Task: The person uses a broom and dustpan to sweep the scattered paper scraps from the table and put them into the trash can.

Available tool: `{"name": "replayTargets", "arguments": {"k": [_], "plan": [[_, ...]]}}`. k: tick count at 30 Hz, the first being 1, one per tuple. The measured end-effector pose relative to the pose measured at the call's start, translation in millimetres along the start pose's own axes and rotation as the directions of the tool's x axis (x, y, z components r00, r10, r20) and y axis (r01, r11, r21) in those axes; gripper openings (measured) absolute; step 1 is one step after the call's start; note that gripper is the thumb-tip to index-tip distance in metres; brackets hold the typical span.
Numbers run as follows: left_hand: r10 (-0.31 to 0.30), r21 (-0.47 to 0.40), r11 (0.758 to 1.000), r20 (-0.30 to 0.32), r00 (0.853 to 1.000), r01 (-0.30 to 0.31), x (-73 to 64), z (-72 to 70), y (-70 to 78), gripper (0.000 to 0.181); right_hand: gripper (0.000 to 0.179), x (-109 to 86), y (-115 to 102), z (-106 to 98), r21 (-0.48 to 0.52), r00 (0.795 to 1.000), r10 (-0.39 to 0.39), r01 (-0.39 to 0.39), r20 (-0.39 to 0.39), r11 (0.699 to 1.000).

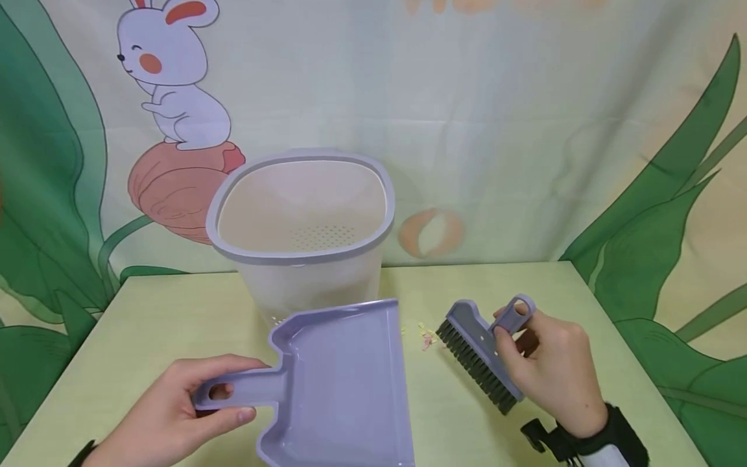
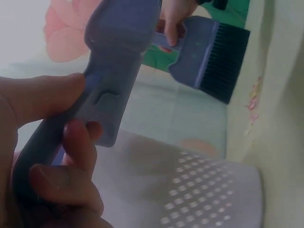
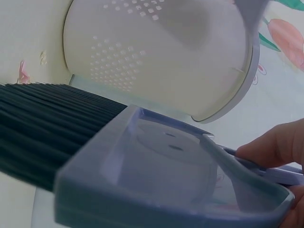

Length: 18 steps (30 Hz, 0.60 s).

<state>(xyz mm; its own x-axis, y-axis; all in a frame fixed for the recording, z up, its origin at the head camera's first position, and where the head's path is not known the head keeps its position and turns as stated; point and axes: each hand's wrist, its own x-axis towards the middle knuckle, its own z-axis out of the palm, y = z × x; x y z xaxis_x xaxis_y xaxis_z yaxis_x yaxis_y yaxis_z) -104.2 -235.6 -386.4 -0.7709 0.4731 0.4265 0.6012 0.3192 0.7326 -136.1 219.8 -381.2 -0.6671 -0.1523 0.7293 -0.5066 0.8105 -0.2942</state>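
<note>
My left hand grips the handle of a purple dustpan, its thumb along one side and fingers round the other. The pan lies in front of the bin in the head view, its straight edge facing right. In my right hand is a small purple brush with dark bristles, held by its looped handle. The bristles point down and left. Beside the brush tip lie small yellow and pink scraps on the table, also seen in the left wrist view as a row of scraps.
Behind the dustpan stands a white bin with a purple rim and small holes in its wall. Everything rests on a pale yellow table. A printed cloth with a rabbit and leaves hangs at the back.
</note>
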Motion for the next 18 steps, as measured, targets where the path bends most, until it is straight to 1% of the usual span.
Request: {"name": "replayTargets", "arguments": {"k": [3,4,9,10,11,15,18], "plan": [[-0.03,-0.062,0.997,0.058,0.998,0.034,-2.7,14.1,-12.6,0.04,0.014,0.3,2,1,-0.002,1.0,0.016,-0.016,0.0,1.0],[-0.056,-0.075,0.995,0.073,0.996,0.062,-2.9,19.3,-16.8,0.039,0.013,0.2,3,2,-0.004,1.0,0.023,-0.023,-0.001,1.0],[-0.15,-0.089,0.983,0.127,0.981,0.162,-6.5,47.6,-40.6,0.033,0.014,-0.7,7,6,0.004,1.0,0.026,-0.026,-0.001,1.0],[-0.164,-0.084,0.981,0.135,0.977,0.176,-7.5,53.2,-45.1,0.032,0.014,-0.7,8,7,0.006,1.0,0.023,-0.023,0.001,1.0],[-0.165,-0.085,0.98,0.144,0.976,0.178,-8.9,58.6,-49.9,0.032,0.014,-0.6,8,7,0.008,1.0,0.02,-0.02,0.002,1.0],[-0.184,-0.059,0.979,0.155,0.971,0.195,-12.6,77.8,-66.2,0.029,0.013,1.4,13,5,-0.005,1.0,0.019,-0.019,0.001,1.0],[-0.211,-0.025,0.976,0.138,0.968,0.217,-13.9,88.3,-74.8,0.029,0.012,4.4,19,-1,-0.036,1.0,0.025,-0.025,0.0,0.999]]}}
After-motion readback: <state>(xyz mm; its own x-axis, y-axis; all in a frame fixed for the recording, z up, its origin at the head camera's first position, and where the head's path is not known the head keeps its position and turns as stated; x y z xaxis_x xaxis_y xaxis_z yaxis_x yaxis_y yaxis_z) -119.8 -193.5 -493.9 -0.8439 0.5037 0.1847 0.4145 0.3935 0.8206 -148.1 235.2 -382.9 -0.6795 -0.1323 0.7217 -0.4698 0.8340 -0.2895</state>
